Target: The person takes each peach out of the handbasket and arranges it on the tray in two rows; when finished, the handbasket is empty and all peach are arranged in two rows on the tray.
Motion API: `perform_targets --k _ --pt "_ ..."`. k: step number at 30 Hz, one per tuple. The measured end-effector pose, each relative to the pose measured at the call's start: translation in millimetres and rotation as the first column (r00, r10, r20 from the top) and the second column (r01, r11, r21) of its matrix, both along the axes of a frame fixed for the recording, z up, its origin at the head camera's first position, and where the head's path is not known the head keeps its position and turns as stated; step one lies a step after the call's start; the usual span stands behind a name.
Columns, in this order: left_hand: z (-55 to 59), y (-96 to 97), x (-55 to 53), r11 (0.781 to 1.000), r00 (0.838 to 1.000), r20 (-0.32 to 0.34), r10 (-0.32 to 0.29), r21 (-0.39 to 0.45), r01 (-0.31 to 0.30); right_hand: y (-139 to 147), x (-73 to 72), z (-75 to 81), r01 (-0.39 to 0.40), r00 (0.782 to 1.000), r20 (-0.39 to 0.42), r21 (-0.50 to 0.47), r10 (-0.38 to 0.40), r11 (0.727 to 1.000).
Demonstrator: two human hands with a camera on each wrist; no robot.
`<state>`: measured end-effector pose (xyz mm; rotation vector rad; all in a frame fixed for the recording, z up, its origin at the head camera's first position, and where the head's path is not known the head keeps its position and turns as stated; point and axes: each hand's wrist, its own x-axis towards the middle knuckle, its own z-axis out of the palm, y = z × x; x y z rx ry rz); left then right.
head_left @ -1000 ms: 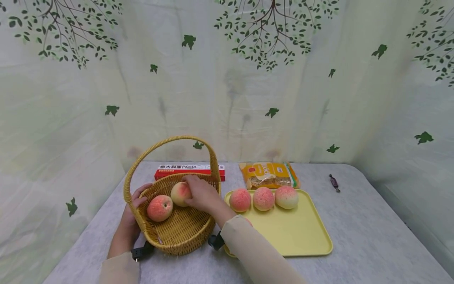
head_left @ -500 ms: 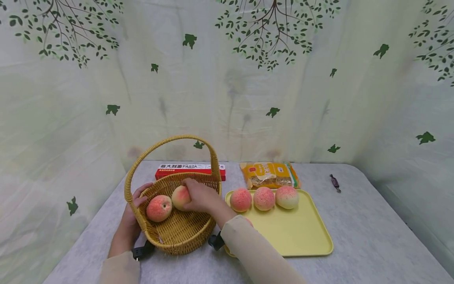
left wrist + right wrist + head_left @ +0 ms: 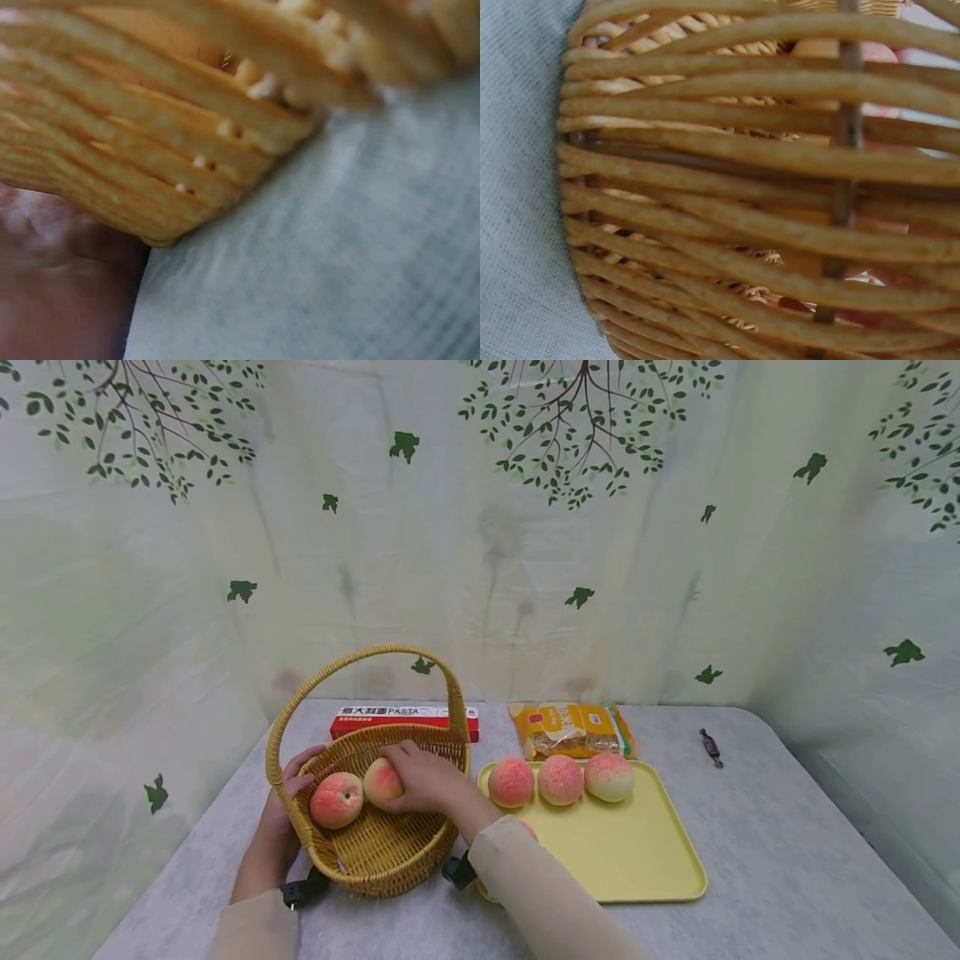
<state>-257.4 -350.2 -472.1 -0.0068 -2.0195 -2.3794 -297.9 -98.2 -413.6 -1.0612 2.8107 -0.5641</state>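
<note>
A woven basket [image 3: 390, 864] with a tall arched handle stands on the left part of the table. Inside it, my right hand [image 3: 429, 781] holds a peach [image 3: 381, 783] by its right side. A second peach [image 3: 337, 800] lies just left of that one, in the basket. My left hand [image 3: 288, 793] grips the basket's left side by the handle's foot, fingers at the rim. The left wrist view has the palm [image 3: 67, 277] against the woven wall. Through the weave in the right wrist view, patches of pink show, mostly hidden by the basket wall [image 3: 705, 172].
Right of the basket lies a yellow tray [image 3: 622, 860] with three peaches [image 3: 561, 780] in a row along its back. Another peach [image 3: 528, 829] is mostly hidden by my right sleeve. Behind are a red pasta box [image 3: 405, 720], an orange food packet [image 3: 572, 731] and a small dark-wrapped item [image 3: 710, 748].
The peach in my right hand has come down slightly inside the basket, with the hand following. My left hand keeps its place on the basket.
</note>
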Motion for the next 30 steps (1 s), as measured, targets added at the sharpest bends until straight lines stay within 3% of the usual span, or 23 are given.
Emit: perform_targets --k 17,26,30 --pt "0.5 0.7 1.9 1.000 1.000 0.005 0.003 0.001 -0.003 0.7 1.1 1.6 0.010 1.000 0.017 -0.033 -0.010 0.999" --pt "-0.5 -1.7 4.4 1.000 0.999 -0.024 -0.024 0.010 0.025 6.3 3.8 7.5 0.018 0.994 0.113 -0.208 0.006 0.978" --pt "1.3 -1.5 2.3 1.000 1.000 -0.020 -0.017 0.009 0.017 10.7 4.0 15.5 -0.010 0.994 0.099 -0.230 0.034 0.973"
